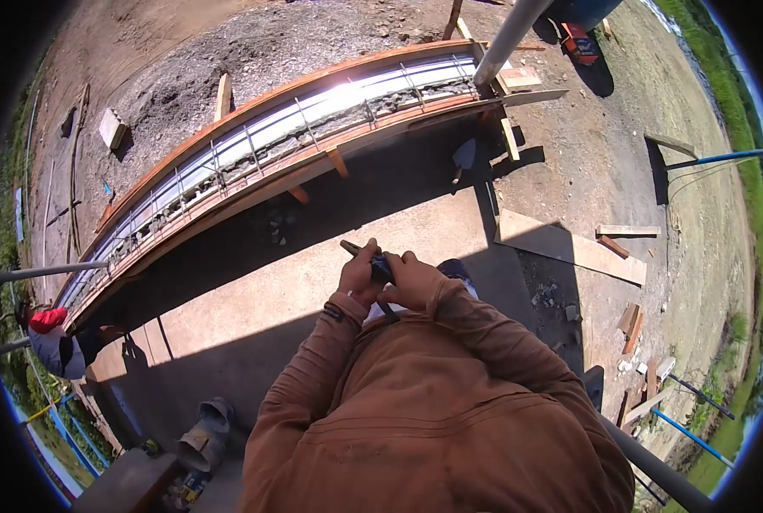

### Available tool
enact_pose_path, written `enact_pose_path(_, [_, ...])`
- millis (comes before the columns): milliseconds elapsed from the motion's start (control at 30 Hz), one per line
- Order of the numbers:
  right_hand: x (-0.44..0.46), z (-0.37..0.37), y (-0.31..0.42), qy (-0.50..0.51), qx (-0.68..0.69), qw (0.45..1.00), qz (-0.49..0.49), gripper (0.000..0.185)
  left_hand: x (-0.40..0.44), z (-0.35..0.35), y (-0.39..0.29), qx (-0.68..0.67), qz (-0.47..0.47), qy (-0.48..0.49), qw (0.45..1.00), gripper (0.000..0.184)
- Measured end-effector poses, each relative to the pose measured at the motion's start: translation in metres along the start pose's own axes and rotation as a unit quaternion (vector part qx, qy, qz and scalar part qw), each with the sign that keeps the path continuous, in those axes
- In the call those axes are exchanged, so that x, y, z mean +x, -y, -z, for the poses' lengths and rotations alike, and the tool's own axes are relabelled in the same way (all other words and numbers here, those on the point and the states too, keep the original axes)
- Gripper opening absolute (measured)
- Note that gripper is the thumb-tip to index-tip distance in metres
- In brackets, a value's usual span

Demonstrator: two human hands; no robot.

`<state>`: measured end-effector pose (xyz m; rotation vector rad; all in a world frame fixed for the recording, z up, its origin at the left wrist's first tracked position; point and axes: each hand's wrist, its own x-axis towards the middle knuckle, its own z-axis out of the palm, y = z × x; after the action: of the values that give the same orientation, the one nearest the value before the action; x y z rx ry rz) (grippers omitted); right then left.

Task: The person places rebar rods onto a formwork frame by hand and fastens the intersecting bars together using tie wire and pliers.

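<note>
In front of my belt, both hands are closed around a small dark blue-black object (382, 270), whose kind I cannot make out. My left hand (361, 275) grips its left side, and a short olive-coloured end (350, 247) sticks out past the fingers. From the right, my right hand (413, 282) wraps over the same object. My fingers cover much of it. Below the hands is my brown jacket (450, 410).
A long wooden form (227, 209) with metal bars across it runs ahead. A trowel (463, 157) lies near its right end. Boards (574, 248) lie to the right. Buckets (200, 445) stand at lower left, near a person in a red cap (50, 321). Poles (509, 43) rise nearby.
</note>
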<state>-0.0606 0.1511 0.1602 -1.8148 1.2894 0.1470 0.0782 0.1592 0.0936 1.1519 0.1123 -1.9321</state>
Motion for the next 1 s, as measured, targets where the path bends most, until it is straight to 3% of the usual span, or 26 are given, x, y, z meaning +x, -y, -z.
enact_pose_path(200, [0.047, 0.028, -0.089, 0.019, 0.13, 0.99, -0.051, 0.052, 0.039, -0.055, -0.016, 0.057, 0.131, 0.07, 0.987, 0.027])
enact_pose_path(267, [0.058, 0.065, -0.087, 0.118, 0.338, 0.925, -0.125, 0.045, 0.059, -0.055, -0.023, 0.077, 0.165, 0.098, 0.978, 0.032])
enact_pose_path(300, [0.07, 0.056, -0.105, 0.076, 0.427, 0.897, -0.087, 0.036, 0.061, -0.059, -0.033, 0.131, 0.152, 0.084, 0.976, 0.036])
enact_pose_path(400, [0.093, 0.089, -0.119, 0.129, 0.417, 0.888, -0.146, 0.03, 0.078, -0.045, -0.051, 0.191, 0.069, -0.072, 0.977, 0.037])
enact_pose_path(467, [0.11, 0.097, -0.139, 0.133, 0.442, 0.874, -0.15, 0.027, 0.098, -0.009, -0.066, 0.185, 0.021, -0.107, 0.977, 0.026])
enact_pose_path(533, [0.125, 0.116, -0.151, 0.16, 0.526, 0.809, -0.209, 0.03, 0.087, -0.006, -0.102, 0.143, -0.011, -0.183, 0.973, 0.026])
enact_pose_path(600, [0.137, 0.13, -0.156, 0.167, 0.508, 0.813, -0.23, 0.033, 0.099, 0.025, -0.122, 0.117, -0.057, -0.25, 0.96, 0.025])
enact_pose_path(633, [0.142, 0.134, -0.158, 0.167, 0.561, 0.768, -0.258, 0.034, 0.112, 0.051, -0.13, 0.104, -0.067, -0.271, 0.955, 0.023])
enact_pose_path(667, [0.147, 0.137, -0.161, 0.162, 0.612, 0.719, -0.287, 0.035, 0.122, 0.064, -0.142, 0.126, -0.08, -0.302, 0.941, 0.02])
enact_pose_path(733, [0.156, 0.135, -0.163, 0.154, 0.628, 0.7, -0.302, 0.038, 0.147, 0.084, -0.171, 0.145, -0.085, -0.337, 0.926, 0.006])
enact_pose_path(767, [0.162, 0.132, -0.164, 0.146, 0.645, 0.684, -0.307, 0.041, 0.168, 0.103, -0.177, 0.167, -0.127, -0.349, 0.913, 0.007])
enact_pose_path(867, [0.169, 0.129, -0.15, 0.157, 0.682, 0.64, -0.318, 0.046, 0.222, 0.129, -0.23, 0.297, -0.046, -0.4, 0.866, 0.011])
enact_pose_path(933, [0.163, 0.127, -0.128, 0.085, 0.702, 0.61, -0.358, 0.04, 0.251, 0.133, -0.258, 0.479, -0.047, -0.428, 0.765, 0.016])
enact_pose_path(1000, [0.167, 0.121, -0.115, 0.077, 0.72, 0.578, -0.375, 0.041, 0.301, 0.173, -0.266, 0.567, -0.082, -0.439, 0.693, 0.022])
